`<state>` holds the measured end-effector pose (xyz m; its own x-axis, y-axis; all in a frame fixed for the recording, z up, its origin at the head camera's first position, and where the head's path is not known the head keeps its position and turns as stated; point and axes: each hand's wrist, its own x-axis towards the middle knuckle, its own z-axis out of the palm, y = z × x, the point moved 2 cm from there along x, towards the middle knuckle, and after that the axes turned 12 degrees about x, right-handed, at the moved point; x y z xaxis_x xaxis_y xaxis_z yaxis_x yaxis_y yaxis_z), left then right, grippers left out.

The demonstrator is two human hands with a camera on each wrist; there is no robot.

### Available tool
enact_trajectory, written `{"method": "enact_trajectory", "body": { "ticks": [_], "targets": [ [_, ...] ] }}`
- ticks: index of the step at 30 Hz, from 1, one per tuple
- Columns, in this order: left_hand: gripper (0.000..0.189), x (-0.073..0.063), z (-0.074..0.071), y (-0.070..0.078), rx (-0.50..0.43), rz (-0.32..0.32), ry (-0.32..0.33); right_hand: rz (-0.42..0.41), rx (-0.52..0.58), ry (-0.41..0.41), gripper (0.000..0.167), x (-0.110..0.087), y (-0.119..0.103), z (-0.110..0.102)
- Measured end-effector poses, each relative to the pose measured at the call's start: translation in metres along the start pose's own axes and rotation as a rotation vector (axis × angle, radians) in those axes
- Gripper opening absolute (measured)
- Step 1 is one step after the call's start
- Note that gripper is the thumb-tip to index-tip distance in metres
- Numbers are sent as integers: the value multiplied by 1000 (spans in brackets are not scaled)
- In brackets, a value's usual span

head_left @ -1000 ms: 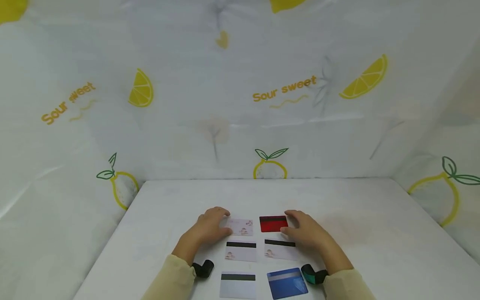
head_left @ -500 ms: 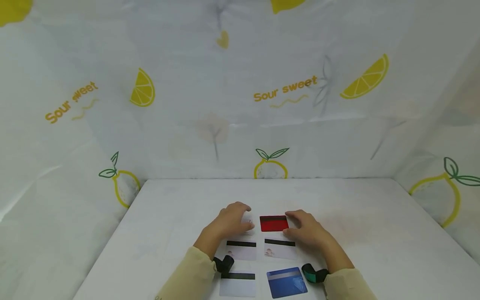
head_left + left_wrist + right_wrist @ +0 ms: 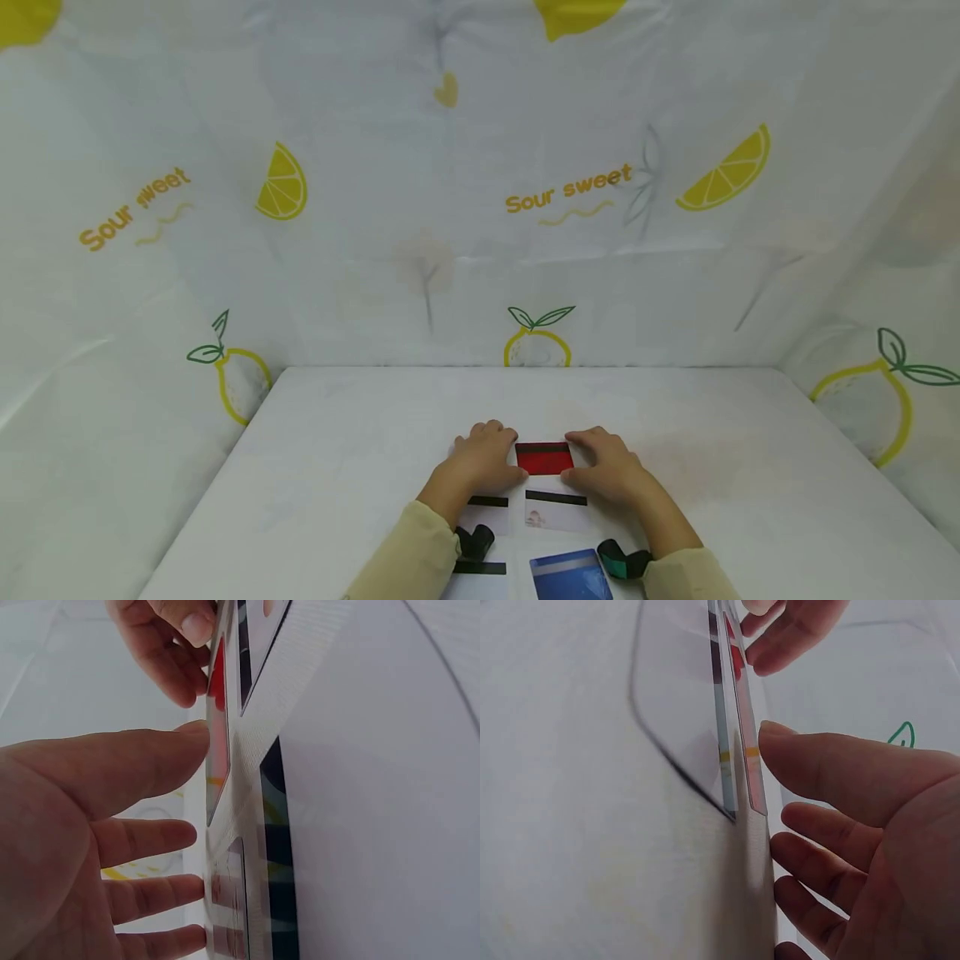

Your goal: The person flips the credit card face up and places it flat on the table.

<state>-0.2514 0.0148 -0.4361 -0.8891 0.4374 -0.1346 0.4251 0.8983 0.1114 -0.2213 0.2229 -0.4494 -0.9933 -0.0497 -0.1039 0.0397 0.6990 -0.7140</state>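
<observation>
A red card (image 3: 543, 463) with a dark stripe lies flat on the white table between both hands. My left hand (image 3: 482, 460) is at its left edge, thumb and forefinger spread apart near the corners. My right hand (image 3: 609, 468) stands at the right edge in a like pose, its thumb beside the near corner. The left wrist view shows the thumb (image 3: 169, 759) close by the card and the fingers extended. Under the left hand, a pale card (image 3: 231, 900) is hidden from the head view. In the right wrist view the fingers (image 3: 817, 862) are loosely bent, holding nothing.
Nearer lie two white striped cards, one on the left (image 3: 491, 518) partly covered by the left wrist and one on the right (image 3: 557, 513). A blue card (image 3: 570, 577) and another white card (image 3: 476, 585) lie in front. A lemon-print sheet (image 3: 360, 292) stands behind.
My left hand has moved right, over the pale flowered card, to the red card's left edge. The right hand has stayed by the red card. The head view has shifted slightly.
</observation>
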Motion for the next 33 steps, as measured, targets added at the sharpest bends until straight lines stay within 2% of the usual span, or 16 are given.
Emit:
{"method": "enact_trajectory", "body": {
  "ticks": [11, 17, 23, 33],
  "targets": [
    [58, 5, -1, 3, 68, -12, -4, -8, -27, 4, 62, 8, -2, -1],
    [52, 6, 0, 4, 73, -14, -11, -23, -48, 4, 58, 9, -3, -1],
    [46, 9, 2, 4, 85, 0, 17, -16, -62, 18, 54, 12, 0, -2],
    [47, 10, 7, 3, 78, -16, 11, -6, -79, 2, 48, 15, -1, 2]
  ]
}}
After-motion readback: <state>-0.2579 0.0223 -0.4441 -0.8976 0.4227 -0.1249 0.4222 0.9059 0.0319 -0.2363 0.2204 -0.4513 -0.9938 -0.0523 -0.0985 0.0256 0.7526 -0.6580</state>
